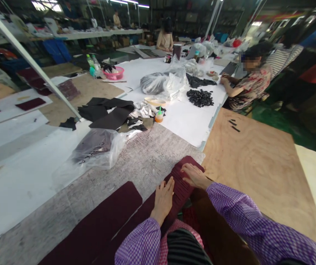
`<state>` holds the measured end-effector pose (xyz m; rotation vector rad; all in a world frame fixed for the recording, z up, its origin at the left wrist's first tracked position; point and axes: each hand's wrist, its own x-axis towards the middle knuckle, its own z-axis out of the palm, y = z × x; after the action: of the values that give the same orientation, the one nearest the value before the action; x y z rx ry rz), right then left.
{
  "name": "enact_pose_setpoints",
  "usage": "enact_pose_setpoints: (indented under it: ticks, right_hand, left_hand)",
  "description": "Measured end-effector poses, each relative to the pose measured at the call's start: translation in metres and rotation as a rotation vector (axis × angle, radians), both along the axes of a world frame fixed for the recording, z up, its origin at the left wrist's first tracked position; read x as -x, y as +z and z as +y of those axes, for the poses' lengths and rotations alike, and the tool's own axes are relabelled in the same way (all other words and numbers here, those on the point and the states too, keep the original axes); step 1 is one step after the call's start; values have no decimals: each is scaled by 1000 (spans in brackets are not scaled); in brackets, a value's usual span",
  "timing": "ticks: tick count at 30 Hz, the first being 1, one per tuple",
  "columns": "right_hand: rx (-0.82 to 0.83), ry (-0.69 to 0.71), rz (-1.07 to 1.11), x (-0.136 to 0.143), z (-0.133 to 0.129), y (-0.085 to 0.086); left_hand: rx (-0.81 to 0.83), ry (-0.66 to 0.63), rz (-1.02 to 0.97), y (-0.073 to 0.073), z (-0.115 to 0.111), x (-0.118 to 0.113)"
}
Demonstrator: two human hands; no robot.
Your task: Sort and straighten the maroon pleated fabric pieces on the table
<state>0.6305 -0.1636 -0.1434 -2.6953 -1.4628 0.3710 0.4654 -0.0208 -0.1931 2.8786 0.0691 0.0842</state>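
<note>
Overlapping maroon fabric pieces (184, 189) lie fanned in narrow steps at the table edge in front of me. My left hand (163, 198) rests on their left side, fingers stretched out and lying on the fabric. At the far right end of the same pieces, my right hand (195, 176) touches the top with its fingers apart and slightly bent. Neither hand is closed around anything. Beside them to the left, a long maroon panel (99, 224) with cut corners lies flat on the grey marked board (158, 147). The undersides of the fanned pieces are hidden.
A plywood board (251, 158) adjoins on the right, with small black strips (233, 124). Ahead are a clear plastic bag (99, 147), black fabric scraps (108, 112), a small orange glue pot (159, 116) and a pink basin (113, 73). A slanted white pole (33, 60) stands left. Co-workers sit farther off.
</note>
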Motion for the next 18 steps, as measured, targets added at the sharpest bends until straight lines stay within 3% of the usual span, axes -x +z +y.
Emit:
enact_pose_setpoints:
  ticks: [18]
  right_hand:
    - [-75, -30, -46, 8, -26, -5]
  left_hand:
    - [-8, 5, 6, -1, 0, -2]
